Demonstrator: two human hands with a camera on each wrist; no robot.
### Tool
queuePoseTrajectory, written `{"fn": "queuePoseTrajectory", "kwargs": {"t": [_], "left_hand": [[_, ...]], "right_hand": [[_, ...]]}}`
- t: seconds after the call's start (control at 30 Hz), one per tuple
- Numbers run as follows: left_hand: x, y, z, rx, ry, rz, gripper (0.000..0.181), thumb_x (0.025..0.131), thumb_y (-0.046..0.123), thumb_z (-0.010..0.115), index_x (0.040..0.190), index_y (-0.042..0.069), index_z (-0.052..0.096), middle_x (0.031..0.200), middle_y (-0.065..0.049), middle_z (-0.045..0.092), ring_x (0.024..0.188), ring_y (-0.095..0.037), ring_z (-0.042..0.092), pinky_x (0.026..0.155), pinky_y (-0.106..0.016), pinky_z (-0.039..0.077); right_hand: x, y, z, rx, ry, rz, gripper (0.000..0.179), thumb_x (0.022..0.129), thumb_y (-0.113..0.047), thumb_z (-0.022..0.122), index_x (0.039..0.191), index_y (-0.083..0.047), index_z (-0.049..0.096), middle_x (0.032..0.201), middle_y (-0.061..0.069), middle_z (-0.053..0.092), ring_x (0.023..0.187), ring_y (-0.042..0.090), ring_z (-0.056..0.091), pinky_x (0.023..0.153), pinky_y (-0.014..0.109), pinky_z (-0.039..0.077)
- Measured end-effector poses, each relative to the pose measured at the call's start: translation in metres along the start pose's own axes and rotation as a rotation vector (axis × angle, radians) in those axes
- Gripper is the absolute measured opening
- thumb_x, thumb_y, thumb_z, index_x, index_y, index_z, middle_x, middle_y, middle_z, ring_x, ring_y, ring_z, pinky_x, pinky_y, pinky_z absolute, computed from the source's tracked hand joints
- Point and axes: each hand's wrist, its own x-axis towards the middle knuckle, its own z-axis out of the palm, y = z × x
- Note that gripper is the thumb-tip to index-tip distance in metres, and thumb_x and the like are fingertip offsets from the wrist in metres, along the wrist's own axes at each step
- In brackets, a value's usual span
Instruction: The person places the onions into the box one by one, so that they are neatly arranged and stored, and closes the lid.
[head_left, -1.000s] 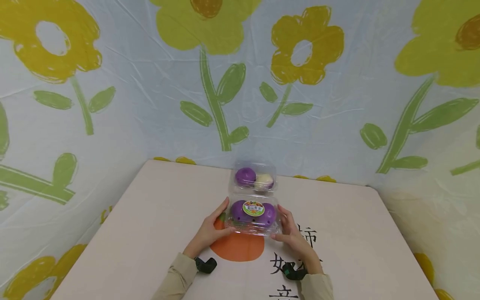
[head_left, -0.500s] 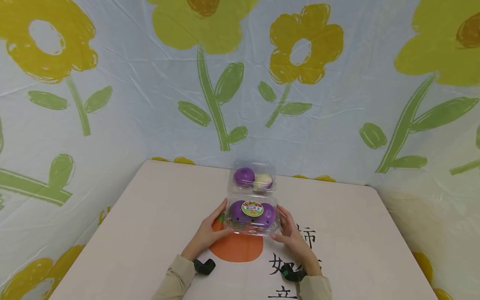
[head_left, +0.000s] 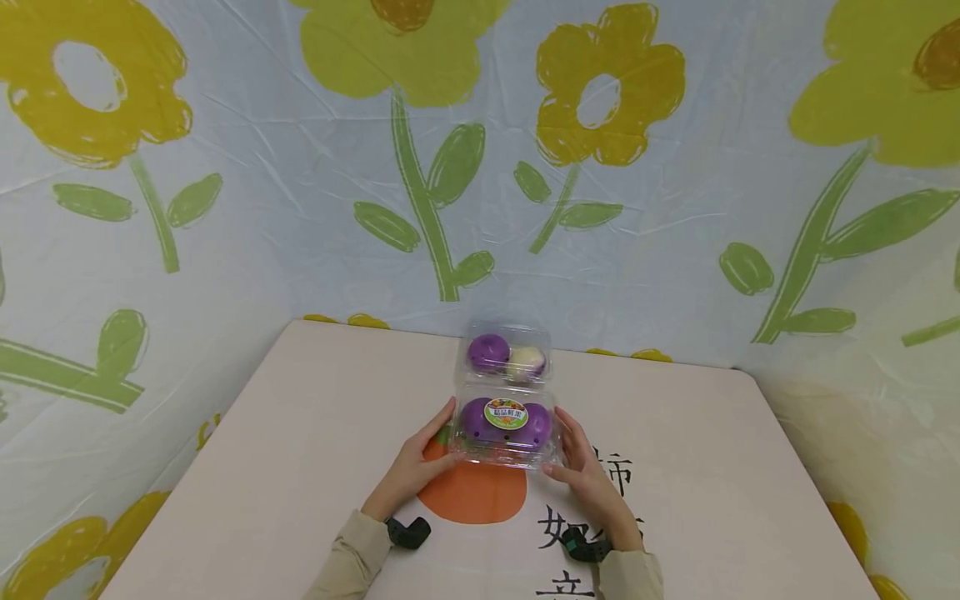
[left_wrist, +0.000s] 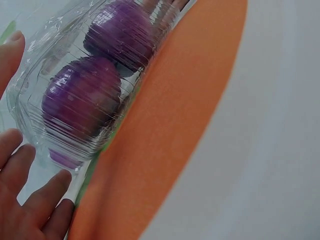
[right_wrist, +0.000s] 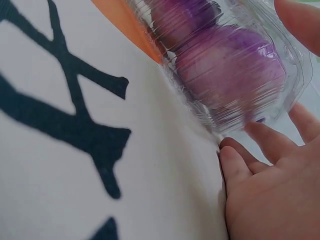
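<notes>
A clear plastic clamshell box with an oval fruit label on its lid stands between my hands. Purple round fruits show through its ribbed walls. At its left end, my left hand holds the box, thumb at the front corner and fingers along the side. The right end is held by my right hand in the same way. In the right wrist view, the thumb lies over the box rim and fingertips meet the end wall.
Directly behind stands a second clear box, with a purple fruit and a cream-and-purple one in it. An orange print and black characters mark the pale table. A flower-patterned cloth hangs behind.
The held box and its label have shifted very slightly toward the far box. Both hands keep their places at its ends; the view has moved a little.
</notes>
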Motion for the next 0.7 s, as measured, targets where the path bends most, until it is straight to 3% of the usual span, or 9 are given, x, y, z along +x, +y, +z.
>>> {"fn": "queuePoseTrajectory", "kwargs": {"t": [0.17,0.37,0.5,0.7], "left_hand": [[0.0,0.001,0.0,-0.02,0.0,-0.04,0.08,0.089,0.034,0.075,0.156,0.034,0.031,0.159,0.019,0.027,0.147,-0.009,0.023,0.119,-0.038,0.021],[0.0,0.004,0.0,-0.03,0.024,-0.045,0.078,0.088,0.035,0.076,0.154,0.034,0.035,0.157,0.017,0.033,0.147,-0.011,0.027,0.118,-0.046,0.024],[-0.001,0.001,-0.001,-0.026,0.041,-0.047,0.076,0.088,0.035,0.076,0.153,0.035,0.037,0.156,0.018,0.035,0.146,-0.01,0.029,0.118,-0.044,0.025],[0.001,0.002,-0.007,-0.057,0.094,0.042,0.063,0.095,0.022,0.069,0.152,0.017,0.042,0.155,0.0,0.041,0.141,-0.025,0.04,0.114,-0.047,0.031]], "right_hand": [[0.001,0.002,-0.001,0.02,-0.004,-0.007,0.095,0.089,-0.009,0.071,0.16,-0.027,0.011,0.167,0.006,0.005,0.152,0.031,0.0,0.107,0.007,0.021],[0.002,0.004,-0.001,0.019,-0.002,-0.008,0.095,0.088,-0.008,0.071,0.16,-0.028,0.012,0.167,0.006,0.005,0.152,0.031,0.001,0.107,0.008,0.022],[0.003,0.005,-0.002,0.013,-0.013,-0.02,0.096,0.088,-0.008,0.072,0.16,-0.027,0.012,0.167,0.007,0.005,0.152,0.032,0.001,0.108,0.009,0.021],[0.002,-0.005,-0.014,0.012,-0.024,-0.061,0.08,0.098,-0.007,0.059,0.16,-0.014,0.008,0.166,0.015,0.007,0.15,0.04,0.006,0.107,0.013,0.028]]}}
